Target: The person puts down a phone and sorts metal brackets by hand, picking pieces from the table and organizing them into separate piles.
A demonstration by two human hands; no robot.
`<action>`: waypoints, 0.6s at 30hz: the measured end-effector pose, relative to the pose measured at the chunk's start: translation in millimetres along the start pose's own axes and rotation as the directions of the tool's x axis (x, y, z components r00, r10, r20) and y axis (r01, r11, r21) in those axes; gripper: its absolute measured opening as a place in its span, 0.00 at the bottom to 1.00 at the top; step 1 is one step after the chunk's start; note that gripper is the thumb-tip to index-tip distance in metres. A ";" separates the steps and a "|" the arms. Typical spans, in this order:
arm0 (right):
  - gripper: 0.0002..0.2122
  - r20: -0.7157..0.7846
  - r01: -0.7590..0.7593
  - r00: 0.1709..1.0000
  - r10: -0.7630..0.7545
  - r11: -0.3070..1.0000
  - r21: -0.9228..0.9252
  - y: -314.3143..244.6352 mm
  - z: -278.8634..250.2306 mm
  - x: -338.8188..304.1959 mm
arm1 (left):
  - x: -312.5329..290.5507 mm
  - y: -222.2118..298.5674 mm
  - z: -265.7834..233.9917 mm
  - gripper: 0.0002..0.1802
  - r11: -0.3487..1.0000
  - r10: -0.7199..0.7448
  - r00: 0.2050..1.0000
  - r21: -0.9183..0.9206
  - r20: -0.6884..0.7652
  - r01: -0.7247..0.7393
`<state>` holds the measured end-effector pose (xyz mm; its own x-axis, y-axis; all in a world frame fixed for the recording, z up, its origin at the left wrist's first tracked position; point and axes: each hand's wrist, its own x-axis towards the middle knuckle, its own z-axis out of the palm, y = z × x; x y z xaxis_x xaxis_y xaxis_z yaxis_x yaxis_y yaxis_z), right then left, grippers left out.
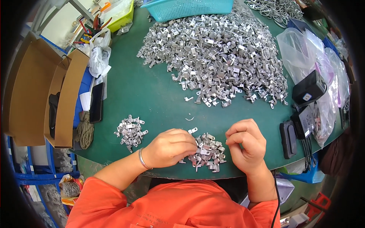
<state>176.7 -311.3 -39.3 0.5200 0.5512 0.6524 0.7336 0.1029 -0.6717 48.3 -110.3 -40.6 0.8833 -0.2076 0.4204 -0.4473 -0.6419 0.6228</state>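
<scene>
My left hand (171,147), a metal bangle on its wrist, reaches in from the left. Its fingers are bent together at the edge of a small heap of bent metal brackets (213,154) near the table's front edge. Whatever its fingertips hold is hidden. Just right of that heap, my right hand (247,144) is raised with fingers curled toward the thumb; I cannot make out anything in them. A second small heap of brackets (130,132) lies left of my left hand. One loose bracket (192,130) rests by the left knuckles.
A large mound of brackets (220,57) covers the far middle of the green table (152,95), a turquoise basket (186,9) behind it. A phone (96,102) and cardboard box (64,98) lie left. Plastic bags (300,49) and black devices (310,88) stand right.
</scene>
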 end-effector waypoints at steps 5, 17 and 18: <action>0.11 -0.023 -0.031 0.999 0.030 0.999 -0.013 0.6 0.3 -2.7 | 26.8 -15.6 -15.5 0.05 0.977 -0.139 0.988 0.155 -0.073 0.149; 0.10 -0.010 -0.132 0.991 0.132 0.990 -0.057 -0.8 0.4 -2.5 | 52.6 -16.9 0.8 0.08 0.534 -0.697 0.712 -0.601 0.085 0.595; 0.11 0.000 -0.180 0.984 0.181 0.983 -0.040 -5.0 3.4 -0.3 | 51.6 -4.9 1.9 0.07 0.429 -0.679 0.708 -0.678 0.194 0.597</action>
<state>171.4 -309.1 -37.3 0.6439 0.5608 0.5205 0.6446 -0.0311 -0.7639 96.4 -119.3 -23.3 0.9563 0.1461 -0.2533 0.2401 0.1017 0.9654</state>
